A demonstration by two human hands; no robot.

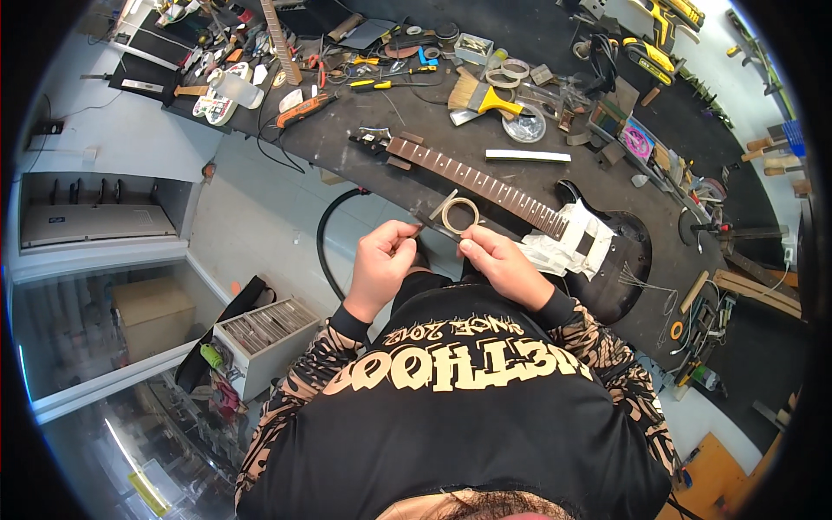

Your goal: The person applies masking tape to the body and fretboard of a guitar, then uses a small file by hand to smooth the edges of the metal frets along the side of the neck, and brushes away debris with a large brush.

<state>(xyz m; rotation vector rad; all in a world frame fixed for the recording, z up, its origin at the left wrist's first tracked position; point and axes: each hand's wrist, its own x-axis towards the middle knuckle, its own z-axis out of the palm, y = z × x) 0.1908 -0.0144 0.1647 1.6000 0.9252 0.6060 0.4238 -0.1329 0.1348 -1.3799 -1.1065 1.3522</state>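
Both my hands are raised close together at the bench's near edge, fingers pinched. My left hand (378, 267) has its thumb and forefinger closed at the tips. Opposite it, my right hand (503, 262) pinches in the same way, its fingertips just below a roll of masking tape (475, 213). Whatever is between the fingertips is too small and dark to make out. Beyond the hands lies an electric guitar, its fretboard (485, 185) facing up and its dark body (626, 290) at the right. Pale masking tape (555, 254) covers part of the body near the neck's end.
On the dark bench (381, 139) lie a white strip (528, 156), a wide brush (478, 95) with a yellow handle, an orange tool (305, 110) and many small tools. A black hose (321, 238) curves beneath the bench edge. A box of flat pieces (269, 334) stands at the left.
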